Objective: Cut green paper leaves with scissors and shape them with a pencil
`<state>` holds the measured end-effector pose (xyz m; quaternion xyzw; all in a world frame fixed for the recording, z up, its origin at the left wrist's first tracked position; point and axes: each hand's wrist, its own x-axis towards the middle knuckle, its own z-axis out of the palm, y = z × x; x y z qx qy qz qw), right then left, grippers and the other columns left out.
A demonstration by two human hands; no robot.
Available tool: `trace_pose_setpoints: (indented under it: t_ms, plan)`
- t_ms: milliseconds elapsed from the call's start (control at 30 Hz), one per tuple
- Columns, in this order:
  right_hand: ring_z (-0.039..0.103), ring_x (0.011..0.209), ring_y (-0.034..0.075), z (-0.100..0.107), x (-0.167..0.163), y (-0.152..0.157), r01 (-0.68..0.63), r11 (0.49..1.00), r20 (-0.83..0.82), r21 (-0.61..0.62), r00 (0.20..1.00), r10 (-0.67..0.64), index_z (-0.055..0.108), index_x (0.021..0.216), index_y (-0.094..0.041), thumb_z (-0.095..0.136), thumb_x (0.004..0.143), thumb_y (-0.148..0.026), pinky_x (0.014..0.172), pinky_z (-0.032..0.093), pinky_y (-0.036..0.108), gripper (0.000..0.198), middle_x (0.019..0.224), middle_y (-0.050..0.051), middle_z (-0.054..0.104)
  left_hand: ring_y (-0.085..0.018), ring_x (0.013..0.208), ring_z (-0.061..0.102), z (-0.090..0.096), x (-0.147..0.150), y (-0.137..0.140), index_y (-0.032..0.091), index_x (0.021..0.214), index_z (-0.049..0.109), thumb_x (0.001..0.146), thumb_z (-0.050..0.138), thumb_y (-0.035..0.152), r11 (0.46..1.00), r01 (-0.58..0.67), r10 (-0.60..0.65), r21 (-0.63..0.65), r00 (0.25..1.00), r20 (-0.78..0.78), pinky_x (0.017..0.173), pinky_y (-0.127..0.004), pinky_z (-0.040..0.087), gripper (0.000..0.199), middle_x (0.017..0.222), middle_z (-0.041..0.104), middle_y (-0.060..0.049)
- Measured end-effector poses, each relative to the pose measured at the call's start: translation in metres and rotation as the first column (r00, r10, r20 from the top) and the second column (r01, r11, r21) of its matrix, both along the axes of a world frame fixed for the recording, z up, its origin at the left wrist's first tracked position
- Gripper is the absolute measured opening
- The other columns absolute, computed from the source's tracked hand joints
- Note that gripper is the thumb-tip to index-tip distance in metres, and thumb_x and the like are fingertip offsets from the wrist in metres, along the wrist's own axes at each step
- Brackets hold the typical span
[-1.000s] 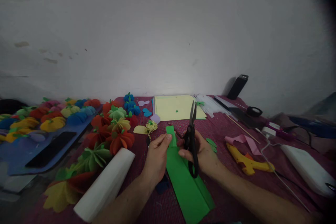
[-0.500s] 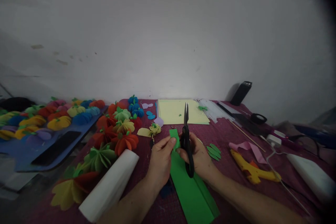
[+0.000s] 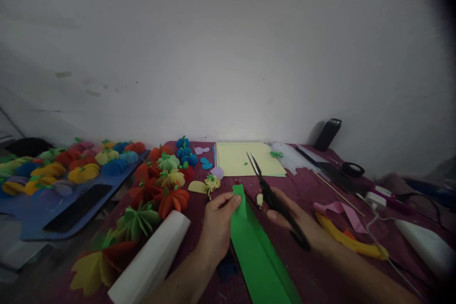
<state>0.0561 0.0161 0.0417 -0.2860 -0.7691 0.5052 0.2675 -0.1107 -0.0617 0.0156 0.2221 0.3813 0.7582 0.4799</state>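
My left hand (image 3: 219, 221) pinches the top end of a long green strip (image 3: 254, 256), thin and folded lengthwise like craft foam or paper. The strip slants down toward me over the dark red tablecloth. In my right hand (image 3: 290, 211) is a pair of black-handled scissors (image 3: 269, 190), blades a little apart and pointing up and left. The blades are clear of the green strip. A small pale piece (image 3: 260, 200) lies just left of my right fingers. Behind the hands, a yellow half-round cutout (image 3: 197, 187) and a crumpled yellow tuft (image 3: 212, 183) rest on the cloth.
Several colourful pumpkin shapes (image 3: 173, 199) crowd the left, beside a white roll (image 3: 151, 256). More sit on a blue board (image 3: 32, 218) with a black phone-like slab (image 3: 77, 208). Yellow sheets (image 3: 245, 161) lie behind. Rightward are a pink ribbon (image 3: 342, 211), a yellow-handled tool (image 3: 349, 240) and a black cylinder (image 3: 327, 134).
My right hand has moved right with the scissors, away from the strip; their blades have turned leftward and parted more. My left hand still pinches the strip's end. The view has tilted slightly.
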Motion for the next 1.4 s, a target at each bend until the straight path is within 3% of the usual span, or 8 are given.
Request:
trace_pose_setpoints:
  t_ms: [167, 300, 433, 700, 933, 1067, 1400]
  plan:
    - [0.059, 0.102, 0.029, 0.015, 0.073, 0.026, -0.179, 0.984, 0.26, 0.004, 0.95, 0.172, 0.05, 0.129, -0.025, 0.065, 0.078, -0.04, 0.089, 0.045, 0.045, 0.056, 0.108, 0.009, 0.064, -0.01, 0.057, 0.054, 0.001, 0.003, -0.001, 0.015, 0.08, 0.07, 0.06, 0.082, 0.03, 0.999, 0.042, -0.042, -0.024, 0.999, 0.009, 0.055, -0.022, 0.041, 0.028, 0.068, 0.065, -0.001]
    - [0.055, 0.113, 0.031, 0.018, 0.095, 0.027, -0.24, 0.971, 0.329, 0.01, 0.917, 0.224, 0.055, 0.127, -0.029, 0.07, 0.074, -0.03, 0.096, 0.043, 0.046, 0.055, 0.124, 0.008, 0.06, -0.009, 0.053, 0.051, 0.003, 0.006, -0.002, 0.015, 0.068, 0.067, 0.057, 0.083, 0.03, 0.996, 0.068, -0.069, -0.051, 0.997, -0.024, 0.052, -0.02, 0.038, 0.025, 0.059, 0.06, 0.002]
    - [0.06, 0.104, 0.029, 0.019, 0.089, 0.021, -0.314, 0.949, 0.359, 0.007, 0.887, 0.291, 0.055, 0.128, -0.027, 0.07, 0.073, -0.027, 0.089, 0.05, 0.041, 0.057, 0.118, 0.008, 0.063, -0.01, 0.052, 0.052, 0.002, 0.009, -0.003, 0.014, 0.066, 0.068, 0.054, 0.084, 0.032, 0.987, 0.118, -0.125, -0.106, 0.99, -0.062, 0.052, -0.021, 0.039, 0.027, 0.059, 0.062, 0.001]
    - [0.06, 0.081, 0.019, 0.016, 0.074, 0.026, -0.37, 0.928, 0.382, -0.047, 0.852, 0.359, 0.05, 0.13, -0.025, 0.066, 0.078, -0.03, 0.074, 0.051, 0.03, 0.055, 0.094, 0.004, 0.063, -0.01, 0.05, 0.052, -0.001, 0.01, -0.003, 0.014, 0.067, 0.07, 0.052, 0.085, 0.032, 0.968, 0.176, -0.187, -0.177, 0.981, -0.052, 0.051, -0.022, 0.039, 0.028, 0.058, 0.064, -0.001]
    - [0.058, 0.083, 0.02, 0.017, 0.068, 0.026, -0.368, 0.929, 0.367, -0.046, 0.858, 0.359, 0.058, 0.121, -0.023, 0.068, 0.074, -0.032, 0.076, 0.049, 0.031, 0.049, 0.095, 0.004, 0.063, -0.01, 0.049, 0.051, -0.004, 0.01, -0.003, 0.013, 0.064, 0.068, 0.052, 0.084, 0.033, 0.959, 0.181, -0.202, -0.219, 0.976, -0.078, 0.05, -0.022, 0.037, 0.028, 0.056, 0.061, 0.0]
    - [0.055, 0.075, 0.017, 0.022, 0.064, 0.024, -0.41, 0.907, 0.403, -0.099, 0.817, 0.413, 0.057, 0.12, -0.023, 0.064, 0.078, -0.036, 0.067, 0.047, 0.026, 0.044, 0.086, 0.002, 0.06, -0.01, 0.051, 0.05, -0.003, 0.01, -0.003, 0.014, 0.062, 0.067, 0.052, 0.084, 0.032, 0.958, 0.172, -0.197, -0.229, 0.976, -0.092, 0.051, -0.022, 0.036, 0.027, 0.056, 0.06, 0.0]
    - [0.057, 0.074, 0.017, 0.025, 0.062, 0.025, -0.384, 0.922, 0.449, -0.056, 0.815, 0.367, 0.063, 0.114, -0.021, 0.065, 0.077, -0.038, 0.064, 0.046, 0.025, 0.04, 0.087, 0.002, 0.062, -0.01, 0.05, 0.049, -0.005, 0.01, -0.002, 0.014, 0.062, 0.066, 0.053, 0.083, 0.032, 0.954, 0.179, -0.209, -0.241, 0.972, -0.103, 0.05, -0.022, 0.035, 0.026, 0.055, 0.059, 0.001]
